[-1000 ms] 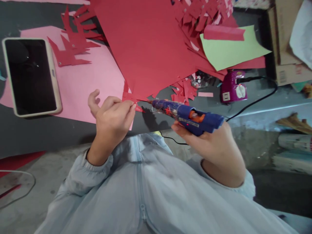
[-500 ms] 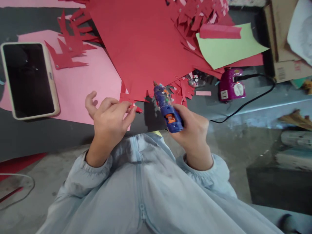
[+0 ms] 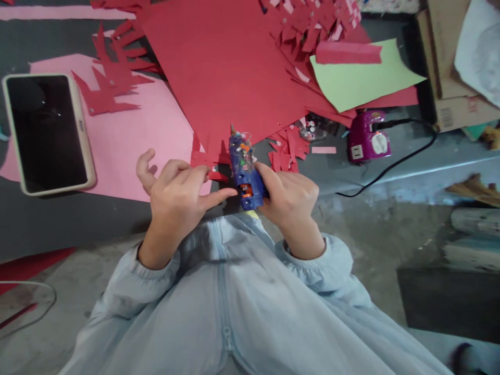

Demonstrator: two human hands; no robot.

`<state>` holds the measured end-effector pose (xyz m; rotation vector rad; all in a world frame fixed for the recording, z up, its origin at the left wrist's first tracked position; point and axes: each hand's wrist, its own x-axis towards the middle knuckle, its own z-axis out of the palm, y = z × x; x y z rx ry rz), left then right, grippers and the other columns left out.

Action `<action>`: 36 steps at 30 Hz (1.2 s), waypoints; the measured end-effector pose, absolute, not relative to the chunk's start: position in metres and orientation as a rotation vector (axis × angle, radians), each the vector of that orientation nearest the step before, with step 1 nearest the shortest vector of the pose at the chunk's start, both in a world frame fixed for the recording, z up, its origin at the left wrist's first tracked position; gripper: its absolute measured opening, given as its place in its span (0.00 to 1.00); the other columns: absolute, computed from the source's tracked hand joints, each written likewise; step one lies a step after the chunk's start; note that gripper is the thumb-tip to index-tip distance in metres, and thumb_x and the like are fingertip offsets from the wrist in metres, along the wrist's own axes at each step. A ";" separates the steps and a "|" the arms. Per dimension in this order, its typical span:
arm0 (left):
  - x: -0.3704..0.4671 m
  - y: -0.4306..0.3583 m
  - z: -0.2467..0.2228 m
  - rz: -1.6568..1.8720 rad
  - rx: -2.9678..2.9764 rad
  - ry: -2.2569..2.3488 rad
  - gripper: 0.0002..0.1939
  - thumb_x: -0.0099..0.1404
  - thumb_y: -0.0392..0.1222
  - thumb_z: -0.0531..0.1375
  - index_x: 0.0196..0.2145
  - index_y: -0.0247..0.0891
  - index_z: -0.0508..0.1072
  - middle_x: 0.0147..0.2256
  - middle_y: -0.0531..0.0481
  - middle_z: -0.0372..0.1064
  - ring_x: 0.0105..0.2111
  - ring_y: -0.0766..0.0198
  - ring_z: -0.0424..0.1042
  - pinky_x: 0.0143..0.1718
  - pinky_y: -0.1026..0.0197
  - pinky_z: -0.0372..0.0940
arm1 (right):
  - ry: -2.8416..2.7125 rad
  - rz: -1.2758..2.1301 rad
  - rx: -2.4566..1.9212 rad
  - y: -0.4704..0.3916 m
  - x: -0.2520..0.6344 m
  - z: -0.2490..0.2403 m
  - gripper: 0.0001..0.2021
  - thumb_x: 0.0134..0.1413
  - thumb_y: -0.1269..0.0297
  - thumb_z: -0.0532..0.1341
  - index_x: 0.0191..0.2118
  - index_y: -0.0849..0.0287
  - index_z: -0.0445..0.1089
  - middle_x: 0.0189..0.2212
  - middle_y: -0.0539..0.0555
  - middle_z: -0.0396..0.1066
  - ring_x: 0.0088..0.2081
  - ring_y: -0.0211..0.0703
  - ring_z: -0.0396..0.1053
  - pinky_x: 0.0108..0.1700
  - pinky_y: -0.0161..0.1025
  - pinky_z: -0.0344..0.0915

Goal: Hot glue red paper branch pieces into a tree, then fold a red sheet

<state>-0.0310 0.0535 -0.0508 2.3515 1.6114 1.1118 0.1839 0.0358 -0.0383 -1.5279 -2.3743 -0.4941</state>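
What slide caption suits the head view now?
Right hand grips a blue glue gun; left hand, thumb extended toward it, beside a red paper cutout.

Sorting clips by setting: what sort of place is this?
Likely a paper-craft work area, though home or workshop I can't tell: a blue glue gun in the right hand, cut red paper pieces and a large red sheet on the dark table.

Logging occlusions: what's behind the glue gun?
Red sheet shows around the nozzle, dark table beside the body. Whatever the glue gun covers can't be seen.
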 end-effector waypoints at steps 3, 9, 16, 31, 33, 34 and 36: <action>-0.030 0.053 -0.050 1.200 2.350 1.602 0.17 0.63 0.62 0.60 0.31 0.47 0.74 0.22 0.56 0.72 0.27 0.59 0.72 0.58 0.39 0.53 | -2.397 -0.485 -1.496 0.036 0.181 -0.040 0.19 0.58 0.63 0.54 0.50 0.59 0.75 0.20 0.50 0.69 0.24 0.39 0.64 0.28 0.38 0.53; -0.031 0.054 -0.052 1.190 2.289 1.574 0.17 0.62 0.61 0.61 0.30 0.45 0.75 0.23 0.56 0.71 0.28 0.59 0.71 0.60 0.39 0.50 | -2.412 -0.372 -1.530 0.037 0.177 -0.040 0.19 0.61 0.61 0.52 0.51 0.59 0.75 0.20 0.51 0.70 0.24 0.38 0.63 0.27 0.37 0.52; -0.029 0.053 -0.051 1.182 2.330 1.605 0.14 0.60 0.58 0.62 0.30 0.46 0.74 0.21 0.57 0.71 0.27 0.59 0.70 0.60 0.38 0.50 | -2.394 -0.321 -1.515 0.038 0.179 -0.040 0.20 0.61 0.60 0.51 0.50 0.60 0.75 0.19 0.51 0.68 0.22 0.37 0.61 0.26 0.37 0.52; -0.029 0.053 -0.054 1.165 2.343 1.691 0.19 0.64 0.64 0.55 0.28 0.48 0.70 0.21 0.59 0.68 0.26 0.63 0.69 0.58 0.40 0.53 | -2.427 -0.406 -1.333 0.038 0.179 -0.044 0.18 0.59 0.66 0.55 0.51 0.62 0.76 0.19 0.49 0.69 0.21 0.36 0.63 0.26 0.37 0.53; -0.029 0.054 -0.054 1.175 2.339 1.685 0.19 0.63 0.65 0.57 0.28 0.48 0.71 0.21 0.59 0.68 0.26 0.64 0.69 0.58 0.41 0.53 | -2.409 -0.404 -1.305 0.038 0.179 -0.044 0.18 0.60 0.66 0.54 0.50 0.63 0.76 0.19 0.50 0.69 0.21 0.36 0.62 0.26 0.37 0.53; -0.030 0.054 -0.054 1.185 2.334 1.676 0.19 0.63 0.64 0.57 0.28 0.47 0.72 0.21 0.59 0.67 0.26 0.64 0.69 0.58 0.41 0.52 | -2.407 -0.397 -1.308 0.037 0.179 -0.045 0.18 0.60 0.65 0.54 0.51 0.63 0.76 0.19 0.50 0.68 0.22 0.37 0.62 0.26 0.37 0.54; -0.030 0.054 -0.054 1.202 2.323 1.651 0.19 0.62 0.64 0.59 0.29 0.46 0.73 0.20 0.58 0.67 0.26 0.63 0.69 0.58 0.40 0.52 | -2.423 -0.366 -1.333 0.037 0.179 -0.045 0.19 0.60 0.64 0.54 0.52 0.63 0.75 0.19 0.50 0.68 0.22 0.37 0.63 0.27 0.37 0.54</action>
